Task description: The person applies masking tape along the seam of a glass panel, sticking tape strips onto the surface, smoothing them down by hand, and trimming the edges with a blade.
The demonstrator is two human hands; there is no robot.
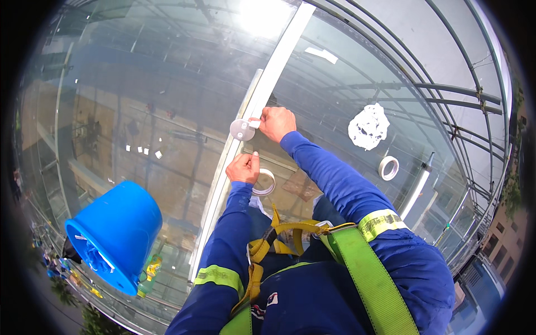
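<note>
My right hand point(278, 124) pinches a small white piece point(254, 123) at the right side of a round, clear disc fitting point(241, 131) on a long white strip point(279, 58) between glass panels point(100, 95). My left hand point(243, 168) is below the disc, fingers curled and thumb raised. What it holds, if anything, is hidden. Just beside and below it lies a roll of tape point(271, 184).
A tipped blue bucket point(117, 223) lies at left by a plastic bottle point(149, 276). At right lie crumpled white material point(368, 125), another tape roll point(388, 163) and a white sealant tube point(416, 187). Curved metal bars point(446, 89) run along the right edge.
</note>
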